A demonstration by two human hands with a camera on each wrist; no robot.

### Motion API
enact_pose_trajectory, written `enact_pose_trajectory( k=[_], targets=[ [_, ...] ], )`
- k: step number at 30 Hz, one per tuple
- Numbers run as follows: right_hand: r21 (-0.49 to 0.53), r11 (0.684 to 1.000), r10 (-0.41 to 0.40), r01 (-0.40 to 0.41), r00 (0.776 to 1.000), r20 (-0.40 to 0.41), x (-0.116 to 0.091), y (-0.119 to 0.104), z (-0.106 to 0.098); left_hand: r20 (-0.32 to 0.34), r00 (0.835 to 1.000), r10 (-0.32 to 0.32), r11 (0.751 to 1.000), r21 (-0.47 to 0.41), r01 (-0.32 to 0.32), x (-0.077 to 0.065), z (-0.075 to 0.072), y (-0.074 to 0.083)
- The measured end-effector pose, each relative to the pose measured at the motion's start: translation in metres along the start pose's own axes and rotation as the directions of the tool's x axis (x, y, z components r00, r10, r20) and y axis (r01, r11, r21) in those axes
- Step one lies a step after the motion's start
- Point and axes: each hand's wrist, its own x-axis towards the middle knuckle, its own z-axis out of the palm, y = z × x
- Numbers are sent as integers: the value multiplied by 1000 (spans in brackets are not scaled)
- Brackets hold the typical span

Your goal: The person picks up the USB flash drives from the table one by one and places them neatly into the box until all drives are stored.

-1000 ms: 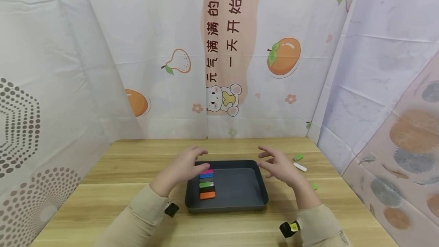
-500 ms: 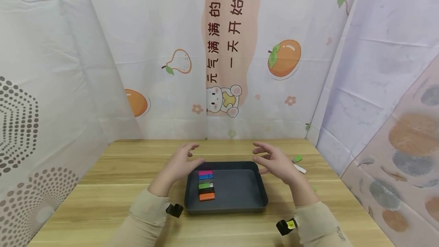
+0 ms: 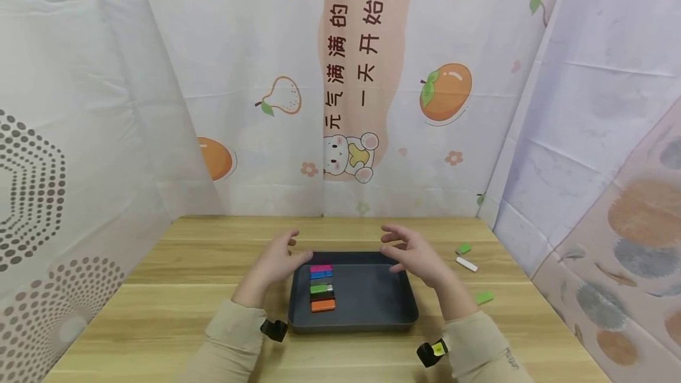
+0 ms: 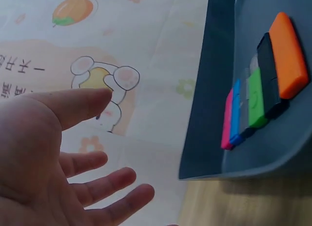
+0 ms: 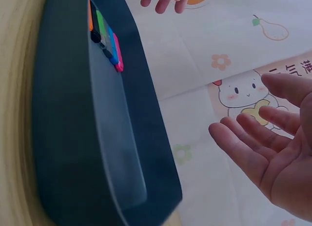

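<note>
Two bare hands hang above the tabletop (image 3: 175, 306), and we see both with fingers loosely spread, thumbs well apart from the fingers, and nothing in either. The left hand (image 3: 273, 262) is by the far left corner of a dark grey rectangular tray with rounded corners (image 3: 375, 294); the right hand (image 3: 412, 253) is over its far right corner. In our wrist views each hand shows apart from the tray.

Inside the tray, along its left part, we count six small oblong sticks laid side by side in a column. From far to near they are a bright pink stick (image 3: 321, 268), a blue stick (image 3: 321, 275), a grey stick (image 3: 320, 281), a green stick with a clear right end (image 3: 319, 289), a black stick (image 3: 322, 297) and an orange stick (image 3: 323, 305).

To the right of the tray, on the tabletop, we find a small green piece with a grey end (image 3: 464, 248) farthest off, a slim white stick (image 3: 466, 263) just nearer, and a flat green piece (image 3: 485, 297) nearest. Beyond the far edge we see a white cloth printed with orange fruit and brown lettering (image 3: 245, 46).
</note>
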Motion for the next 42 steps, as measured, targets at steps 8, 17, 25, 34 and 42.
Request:
enact_pose_trajectory(
  k=[8, 17, 25, 34, 42],
  targets=[
    [2, 999, 46, -46, 998, 37, 7, 7, 12, 14, 996, -85, 996, -23, 85, -4, 10, -7],
    [-51, 996, 75, -72, 996, 57, 15, 15, 28, 23, 992, -126, 991, -43, 126, -3, 18, -15],
    [-72, 996, 57, -49, 992, 116, 17, 19, 47, 65, 984, -167, 979, -111, 173, -3, 18, -25],
    [-86, 995, 70, -59, 988, 135, 22, 20, 61, 56, 991, -120, 990, -73, 124, -1, 20, -27],
    [-89, 993, 89, -75, 981, 172, 23, 21, 70, 88, 981, -174, 972, -142, 185, -4, 22, -31]
  ],
)
